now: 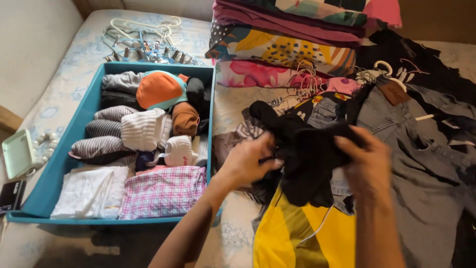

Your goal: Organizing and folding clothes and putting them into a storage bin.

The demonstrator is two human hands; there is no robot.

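So I've got this black garment (305,149) bunched up between both hands, held up over the pile on the bed (233,106) so it hangs free instead of tangling with everything underneath. My left hand (248,161) is pinched shut on one edge, my right hand (367,164) is curled closed over the other side. Honestly can't tell what kind of piece it is, it's all dark folds with no shape showing.

Under it there's a yellow top (292,233), cut off by the bottom of the view, and jeans (421,164) spread to the right. Some hangers (391,72) are half buried in the clothes there.

On the left sits the blue bin (87,116), with rolled socks and folded bits packed in rows so each one shows. Behind are stacked patterned blankets (287,44), top cropped off.
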